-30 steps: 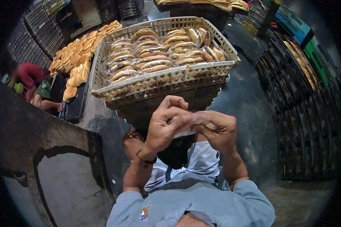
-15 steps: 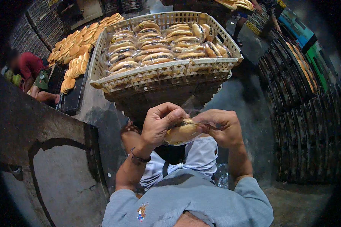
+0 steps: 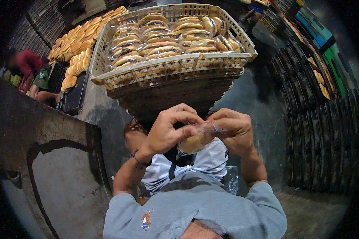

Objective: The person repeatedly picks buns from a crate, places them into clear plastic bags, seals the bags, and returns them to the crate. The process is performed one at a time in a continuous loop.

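Between my hands, above my lap, hangs a golden bread bun (image 3: 194,142) in a clear plastic bag. My left hand (image 3: 172,126) is closed, its thumb and forefinger pinching the upper part of the bag. My right hand (image 3: 232,130) grips the bag's other side, a bit of clear film showing over its fingers. The fingertips of both hands nearly meet at the top of the bag. Just ahead stands a cream plastic crate (image 3: 175,61), holding rows of bagged buns (image 3: 163,50) with dark filling.
Stacked black trays (image 3: 315,147) rise on the right. Unwrapped buns (image 3: 79,38) cover a surface at the far left, where a person in a red shirt (image 3: 28,65) bends over. Another person stands at the upper right. A dark panel (image 3: 64,159) is close on my left.
The bun now sits lower in its bag, with more film showing around it. My fingertips have come together at the bag's top. The view has tilted slightly, shifting the crate upward.
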Demonstrator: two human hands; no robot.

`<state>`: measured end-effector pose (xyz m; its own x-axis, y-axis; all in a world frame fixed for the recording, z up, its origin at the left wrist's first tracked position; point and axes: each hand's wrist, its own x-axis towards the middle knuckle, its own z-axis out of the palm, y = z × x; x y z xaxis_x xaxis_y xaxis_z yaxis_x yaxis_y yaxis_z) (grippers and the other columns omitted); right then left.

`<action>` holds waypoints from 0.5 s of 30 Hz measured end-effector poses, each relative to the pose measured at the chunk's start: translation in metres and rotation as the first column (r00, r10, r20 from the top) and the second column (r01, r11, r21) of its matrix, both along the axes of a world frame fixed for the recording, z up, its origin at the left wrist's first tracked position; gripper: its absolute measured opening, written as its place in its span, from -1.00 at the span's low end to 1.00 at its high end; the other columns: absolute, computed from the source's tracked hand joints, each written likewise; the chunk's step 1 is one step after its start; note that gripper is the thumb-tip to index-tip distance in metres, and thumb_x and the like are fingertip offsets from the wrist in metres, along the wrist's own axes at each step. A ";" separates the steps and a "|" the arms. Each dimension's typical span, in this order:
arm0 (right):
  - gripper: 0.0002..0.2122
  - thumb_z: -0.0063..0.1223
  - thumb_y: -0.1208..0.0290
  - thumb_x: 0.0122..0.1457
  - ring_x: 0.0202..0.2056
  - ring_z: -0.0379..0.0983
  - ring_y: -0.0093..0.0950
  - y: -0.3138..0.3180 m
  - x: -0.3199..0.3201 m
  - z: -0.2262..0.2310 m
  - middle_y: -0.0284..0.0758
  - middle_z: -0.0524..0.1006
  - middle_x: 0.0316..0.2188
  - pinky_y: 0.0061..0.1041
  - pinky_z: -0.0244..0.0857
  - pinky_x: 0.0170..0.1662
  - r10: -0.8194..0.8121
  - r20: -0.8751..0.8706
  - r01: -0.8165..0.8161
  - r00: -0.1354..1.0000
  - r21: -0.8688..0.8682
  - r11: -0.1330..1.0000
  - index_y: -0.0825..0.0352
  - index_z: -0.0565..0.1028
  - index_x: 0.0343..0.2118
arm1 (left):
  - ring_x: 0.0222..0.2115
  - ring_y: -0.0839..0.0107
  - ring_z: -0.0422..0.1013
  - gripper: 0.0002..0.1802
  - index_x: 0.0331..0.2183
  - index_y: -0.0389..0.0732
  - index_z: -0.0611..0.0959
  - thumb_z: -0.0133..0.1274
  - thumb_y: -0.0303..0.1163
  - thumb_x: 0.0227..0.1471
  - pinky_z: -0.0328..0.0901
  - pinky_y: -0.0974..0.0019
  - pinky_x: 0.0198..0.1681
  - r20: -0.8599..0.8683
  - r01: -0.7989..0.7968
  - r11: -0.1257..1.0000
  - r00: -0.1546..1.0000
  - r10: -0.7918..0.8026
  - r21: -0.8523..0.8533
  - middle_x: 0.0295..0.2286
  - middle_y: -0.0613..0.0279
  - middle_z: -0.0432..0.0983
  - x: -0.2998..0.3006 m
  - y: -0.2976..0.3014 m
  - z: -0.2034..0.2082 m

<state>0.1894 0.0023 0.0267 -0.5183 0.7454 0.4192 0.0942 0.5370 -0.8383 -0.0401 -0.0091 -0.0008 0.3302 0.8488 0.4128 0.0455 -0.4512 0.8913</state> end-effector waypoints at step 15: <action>-0.80 0.33 0.69 -0.01 -0.37 0.52 -0.50 0.009 -0.011 -0.017 -0.34 0.55 -0.44 -0.50 0.44 -0.31 -0.156 0.003 0.156 0.988 -0.020 0.987 0.35 0.47 -0.42 | -0.32 0.35 0.61 -0.59 -0.09 -0.21 0.69 0.33 -0.49 -0.06 0.46 0.29 -0.22 0.004 -0.274 0.949 0.960 0.279 -0.157 -0.34 0.09 0.68 0.011 -0.017 0.007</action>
